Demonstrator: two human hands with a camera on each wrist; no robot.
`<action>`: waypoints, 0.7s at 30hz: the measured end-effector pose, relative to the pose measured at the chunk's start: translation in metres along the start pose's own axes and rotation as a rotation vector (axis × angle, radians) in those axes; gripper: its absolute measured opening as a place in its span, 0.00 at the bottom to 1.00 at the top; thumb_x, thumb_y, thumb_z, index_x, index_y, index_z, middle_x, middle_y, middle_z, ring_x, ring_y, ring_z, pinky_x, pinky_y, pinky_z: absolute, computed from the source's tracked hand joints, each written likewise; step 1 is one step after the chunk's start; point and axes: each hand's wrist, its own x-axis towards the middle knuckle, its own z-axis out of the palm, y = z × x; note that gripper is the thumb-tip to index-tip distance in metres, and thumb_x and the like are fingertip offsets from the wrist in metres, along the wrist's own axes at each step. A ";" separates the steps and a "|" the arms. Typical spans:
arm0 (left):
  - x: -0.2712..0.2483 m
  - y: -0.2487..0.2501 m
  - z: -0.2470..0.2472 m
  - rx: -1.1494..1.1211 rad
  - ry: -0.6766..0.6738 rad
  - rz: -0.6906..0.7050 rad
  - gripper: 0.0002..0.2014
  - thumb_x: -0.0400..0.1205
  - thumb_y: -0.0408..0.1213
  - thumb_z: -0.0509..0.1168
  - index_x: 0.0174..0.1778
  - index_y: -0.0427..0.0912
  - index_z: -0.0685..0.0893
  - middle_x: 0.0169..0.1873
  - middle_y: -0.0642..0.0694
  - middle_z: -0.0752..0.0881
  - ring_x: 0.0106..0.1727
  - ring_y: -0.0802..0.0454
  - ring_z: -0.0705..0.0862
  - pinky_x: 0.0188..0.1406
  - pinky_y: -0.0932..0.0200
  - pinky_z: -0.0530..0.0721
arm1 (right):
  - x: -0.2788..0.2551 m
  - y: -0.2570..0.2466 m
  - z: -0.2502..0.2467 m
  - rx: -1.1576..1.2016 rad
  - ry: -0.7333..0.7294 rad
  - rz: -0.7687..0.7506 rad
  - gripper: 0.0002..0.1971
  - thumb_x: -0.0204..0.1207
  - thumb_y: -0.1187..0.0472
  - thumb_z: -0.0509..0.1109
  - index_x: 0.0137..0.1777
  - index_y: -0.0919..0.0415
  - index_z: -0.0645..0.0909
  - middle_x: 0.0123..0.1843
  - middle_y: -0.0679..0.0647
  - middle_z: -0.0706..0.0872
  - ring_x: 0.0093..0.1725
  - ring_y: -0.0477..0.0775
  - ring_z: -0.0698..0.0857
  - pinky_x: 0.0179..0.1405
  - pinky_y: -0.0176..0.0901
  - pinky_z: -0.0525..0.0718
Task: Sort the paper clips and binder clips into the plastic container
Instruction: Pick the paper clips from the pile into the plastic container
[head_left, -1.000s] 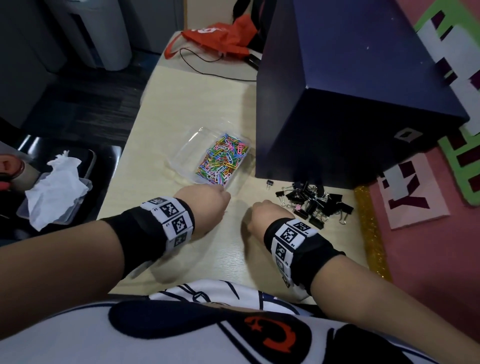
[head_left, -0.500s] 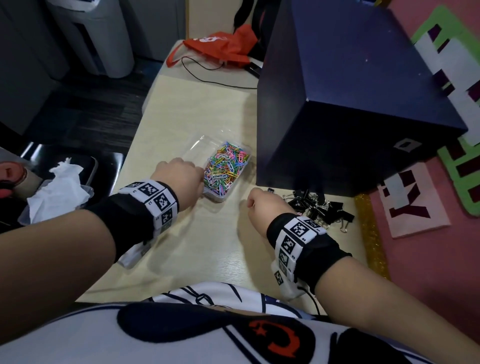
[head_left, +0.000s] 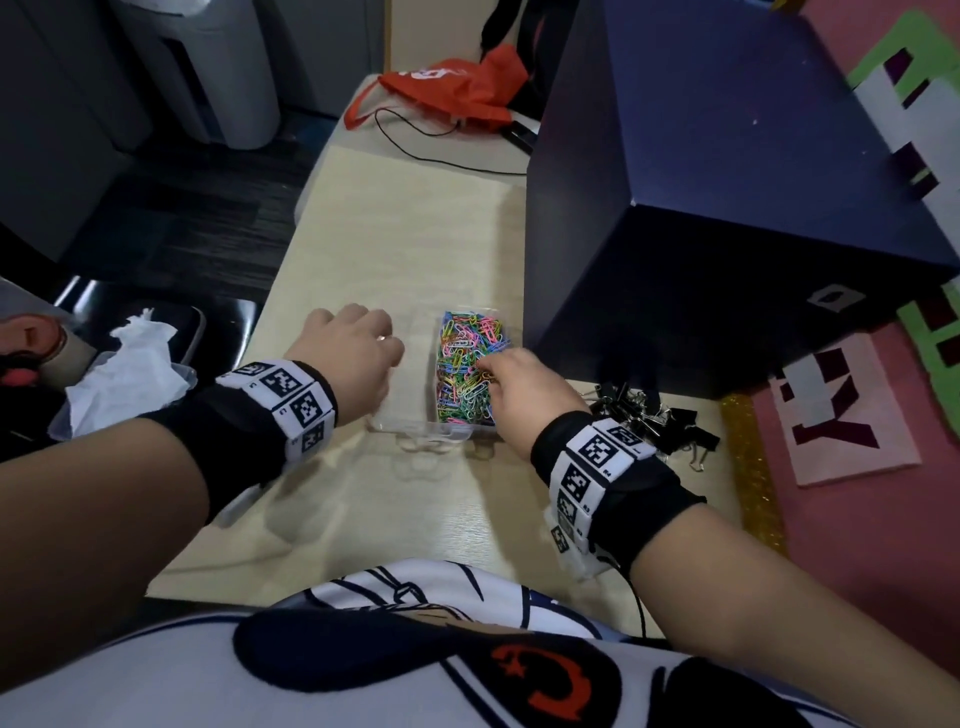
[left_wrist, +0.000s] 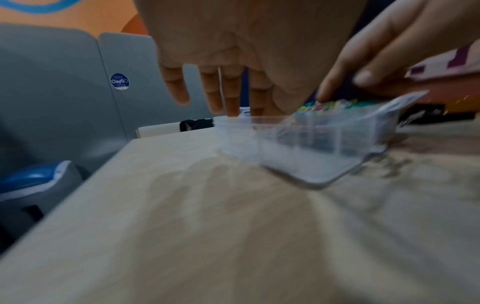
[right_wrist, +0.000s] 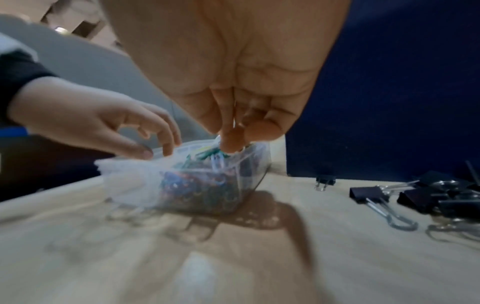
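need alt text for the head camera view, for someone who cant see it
A person's right hand reaches into the paper clips filling the right side of a clear plastic container on a pale table, while the left hand rests at its left side. Black binder clips lie in a pile to the right, before a dark blue box.

clear container (head_left: 415, 431) | coloured paper clips (head_left: 467, 364) inside | black binder clips (head_left: 649, 415) beside

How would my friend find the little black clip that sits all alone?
Start at the big dark blue box on the table. Below its corner lies a pile of binder clips. The lone clip stands apart, between the pile and the plastic container, and looks smallest.
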 end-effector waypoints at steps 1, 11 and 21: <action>-0.001 -0.005 0.003 0.016 0.004 -0.010 0.15 0.82 0.46 0.58 0.64 0.54 0.80 0.70 0.51 0.72 0.71 0.47 0.69 0.62 0.46 0.70 | -0.001 -0.001 0.003 -0.040 -0.058 -0.013 0.25 0.80 0.67 0.58 0.76 0.52 0.69 0.76 0.51 0.69 0.67 0.59 0.79 0.65 0.52 0.78; -0.002 -0.017 0.001 0.085 -0.094 0.041 0.23 0.80 0.33 0.62 0.71 0.56 0.73 0.78 0.53 0.62 0.77 0.50 0.63 0.65 0.49 0.70 | -0.007 -0.004 0.003 -0.078 -0.070 -0.066 0.24 0.76 0.71 0.58 0.69 0.52 0.75 0.72 0.50 0.71 0.61 0.59 0.80 0.56 0.46 0.79; -0.005 -0.012 -0.007 0.164 -0.106 0.070 0.17 0.79 0.49 0.66 0.64 0.60 0.78 0.70 0.54 0.71 0.72 0.49 0.67 0.63 0.49 0.72 | 0.017 -0.002 0.002 -0.077 -0.101 0.031 0.22 0.86 0.51 0.52 0.78 0.53 0.65 0.81 0.51 0.65 0.73 0.61 0.74 0.70 0.53 0.74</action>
